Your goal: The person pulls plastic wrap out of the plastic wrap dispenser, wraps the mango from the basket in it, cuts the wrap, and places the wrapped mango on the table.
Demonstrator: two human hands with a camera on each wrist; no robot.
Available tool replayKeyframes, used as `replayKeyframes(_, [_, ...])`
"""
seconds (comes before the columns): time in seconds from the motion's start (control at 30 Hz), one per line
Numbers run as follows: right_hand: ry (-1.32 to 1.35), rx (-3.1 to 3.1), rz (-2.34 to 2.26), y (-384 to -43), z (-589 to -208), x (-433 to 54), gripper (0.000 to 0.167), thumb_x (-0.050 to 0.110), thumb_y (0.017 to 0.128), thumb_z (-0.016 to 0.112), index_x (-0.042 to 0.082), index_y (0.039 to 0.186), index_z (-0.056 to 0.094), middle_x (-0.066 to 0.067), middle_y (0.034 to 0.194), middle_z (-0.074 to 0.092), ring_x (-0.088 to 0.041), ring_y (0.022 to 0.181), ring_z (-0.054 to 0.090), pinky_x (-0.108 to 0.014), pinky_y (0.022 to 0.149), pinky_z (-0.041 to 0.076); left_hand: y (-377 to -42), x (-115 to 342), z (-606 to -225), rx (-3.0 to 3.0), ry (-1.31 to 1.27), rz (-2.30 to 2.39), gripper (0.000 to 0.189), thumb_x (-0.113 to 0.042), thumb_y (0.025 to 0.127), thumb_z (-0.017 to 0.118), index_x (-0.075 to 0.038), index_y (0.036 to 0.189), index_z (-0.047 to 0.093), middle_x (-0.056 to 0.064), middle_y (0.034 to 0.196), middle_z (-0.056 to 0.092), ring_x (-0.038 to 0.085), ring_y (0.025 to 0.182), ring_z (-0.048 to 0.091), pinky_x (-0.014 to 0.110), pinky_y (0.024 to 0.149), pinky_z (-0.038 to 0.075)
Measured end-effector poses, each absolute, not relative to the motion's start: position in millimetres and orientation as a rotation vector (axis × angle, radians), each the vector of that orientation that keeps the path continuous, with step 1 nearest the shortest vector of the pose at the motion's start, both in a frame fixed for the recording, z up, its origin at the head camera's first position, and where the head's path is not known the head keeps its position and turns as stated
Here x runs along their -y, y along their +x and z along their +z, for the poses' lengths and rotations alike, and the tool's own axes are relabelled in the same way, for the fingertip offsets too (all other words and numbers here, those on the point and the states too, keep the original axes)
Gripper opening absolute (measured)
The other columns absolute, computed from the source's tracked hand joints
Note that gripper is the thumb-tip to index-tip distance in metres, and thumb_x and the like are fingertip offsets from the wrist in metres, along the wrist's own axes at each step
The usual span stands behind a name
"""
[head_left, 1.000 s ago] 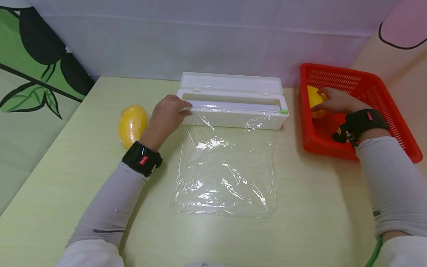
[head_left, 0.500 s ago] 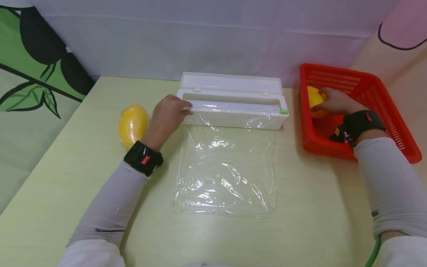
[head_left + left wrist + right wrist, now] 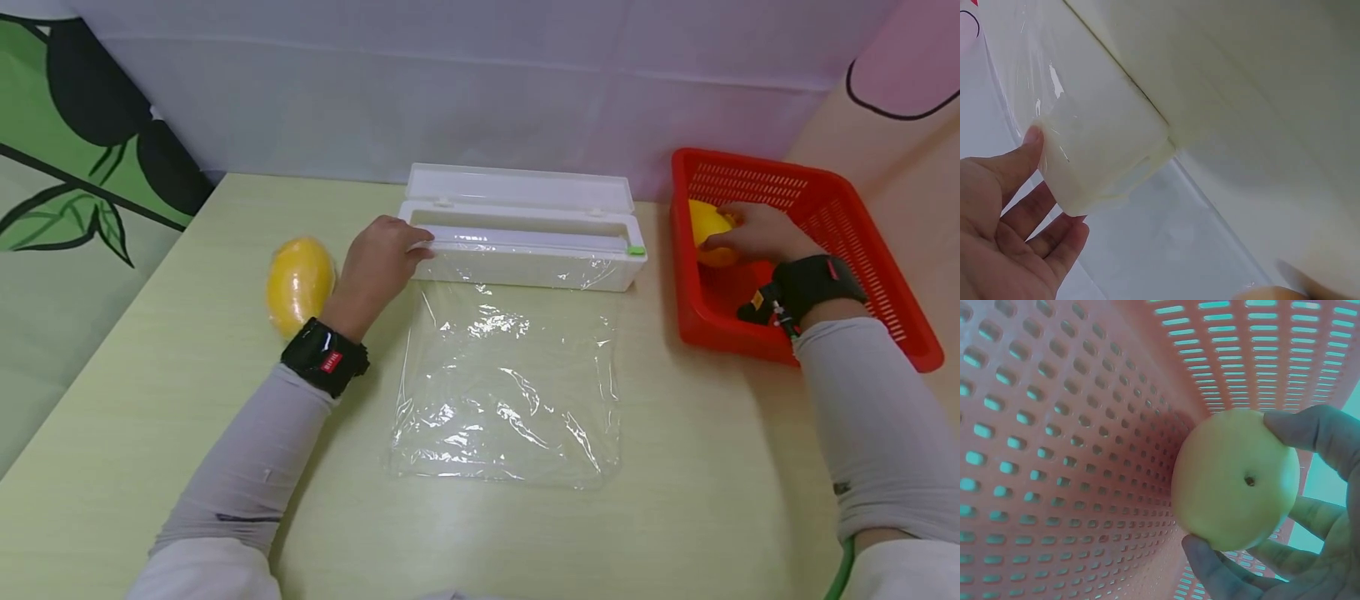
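Note:
In the head view my left hand (image 3: 381,262) grips the left front corner of a white cling film dispenser box (image 3: 525,265), its lid raised at the back. The left wrist view shows the thumb on the film at the edge and fingers at the box's end. A sheet of clear cling film (image 3: 517,400) runs from the box onto the table. My right hand (image 3: 765,233), inside the red basket (image 3: 750,337), holds a smooth yellow fruit (image 3: 1232,481) with a small brown stem scar. Thumb and fingertips clasp its sides; its kind is unclear.
A yellow oval fruit, shiny as if wrapped in film (image 3: 300,285), lies left of the left forearm on the pale wooden table (image 3: 480,542). A fabric backdrop (image 3: 360,100) stands behind. The basket's perforated walls (image 3: 1054,425) rise around the right hand.

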State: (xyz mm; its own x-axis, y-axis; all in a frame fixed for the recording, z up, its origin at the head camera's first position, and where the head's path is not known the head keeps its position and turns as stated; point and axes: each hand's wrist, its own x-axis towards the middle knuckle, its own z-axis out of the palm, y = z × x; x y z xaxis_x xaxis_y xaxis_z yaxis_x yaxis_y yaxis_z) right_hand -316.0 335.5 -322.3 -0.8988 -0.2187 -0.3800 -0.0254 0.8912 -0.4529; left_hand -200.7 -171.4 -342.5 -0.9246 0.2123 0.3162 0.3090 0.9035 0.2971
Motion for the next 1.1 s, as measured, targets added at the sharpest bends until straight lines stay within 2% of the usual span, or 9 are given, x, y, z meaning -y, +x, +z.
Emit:
replayKeyframes(0.23, [-0.172, -2.679, -0.565, -312, -318, -336, 0.086, 0.045, 0.095, 0.062, -0.002, 0.155, 0.022, -0.03, 0.13, 0.041, -0.046, 0.112, 0.038, -0.055, 0.088, 0.043, -200, 172, -341, 2.815, -0.383, -0.524, 0.026, -0.014, 0.088, 0.077, -0.006, 0.113, 0.075, 0.012, 0.103, 0.074, 0.033, 0.106, 0.06, 0.044, 0.091, 0.051])
replayKeyframes(0.47, [-0.132, -2.789, -0.584, -296, -306, -342, 0.091, 0.053, 0.095, 0.059, 0.001, 0.157, 0.018, -0.033, 0.137, 0.037, -0.049, 0.111, 0.035, -0.059, 0.086, 0.04, -197, 172, -337, 2.856, -0.376, -0.564, 0.028, -0.016, 0.09, 0.075, -0.005, 0.116, 0.073, 0.013, 0.113, 0.072, 0.033, 0.115, 0.058, 0.045, 0.099, 0.047])
replayKeyframes(0.53, [-0.112, -2.817, -0.628, -290, -300, -346, 0.092, 0.054, 0.094, 0.059, 0.003, 0.158, 0.018, -0.033, 0.137, 0.037, -0.048, 0.111, 0.036, -0.055, 0.082, 0.041, -196, 173, -337, 2.859, -0.378, -0.568, 0.029, -0.017, 0.09, 0.075, -0.004, 0.116, 0.073, 0.014, 0.114, 0.072, 0.033, 0.116, 0.057, 0.045, 0.1, 0.046])
replayKeyframes(0.7, [-0.06, -2.873, -0.743, -276, -286, -348, 0.091, 0.057, 0.093, 0.06, 0.008, 0.159, 0.018, -0.028, 0.131, 0.042, -0.04, 0.101, 0.042, -0.035, 0.065, 0.047, -194, 174, -335, 2.858, -0.378, -0.564, 0.031, -0.018, 0.09, 0.075, -0.002, 0.116, 0.072, 0.015, 0.115, 0.071, 0.034, 0.117, 0.057, 0.045, 0.101, 0.046])
replayKeyframes(0.77, [-0.038, -2.888, -0.807, -271, -280, -346, 0.09, 0.056, 0.093, 0.06, 0.011, 0.159, 0.019, -0.025, 0.133, 0.041, -0.037, 0.098, 0.044, -0.029, 0.061, 0.048, -194, 175, -335, 2.862, -0.378, -0.57, 0.031, -0.017, 0.09, 0.075, -0.001, 0.116, 0.072, 0.016, 0.116, 0.07, 0.034, 0.118, 0.056, 0.045, 0.101, 0.046])
replayKeyframes(0.93, [-0.033, -2.895, -0.978, -256, -267, -338, 0.085, 0.05, 0.094, 0.063, 0.021, 0.16, 0.018, -0.019, 0.148, 0.031, -0.033, 0.104, 0.04, -0.018, 0.064, 0.047, -193, 176, -335, 2.865, -0.389, -0.574, 0.031, -0.017, 0.09, 0.075, -0.001, 0.117, 0.071, 0.016, 0.118, 0.07, 0.034, 0.12, 0.056, 0.045, 0.103, 0.045])
replayKeyframes(1.1, [-0.058, -2.929, -1.034, -242, -253, -326, 0.082, 0.047, 0.094, 0.064, 0.032, 0.159, 0.018, -0.018, 0.149, 0.031, -0.032, 0.104, 0.04, -0.013, 0.065, 0.046, -193, 177, -335, 2.863, -0.387, -0.58, 0.033, -0.016, 0.089, 0.075, 0.0, 0.117, 0.07, 0.017, 0.12, 0.068, 0.035, 0.121, 0.056, 0.046, 0.103, 0.044])
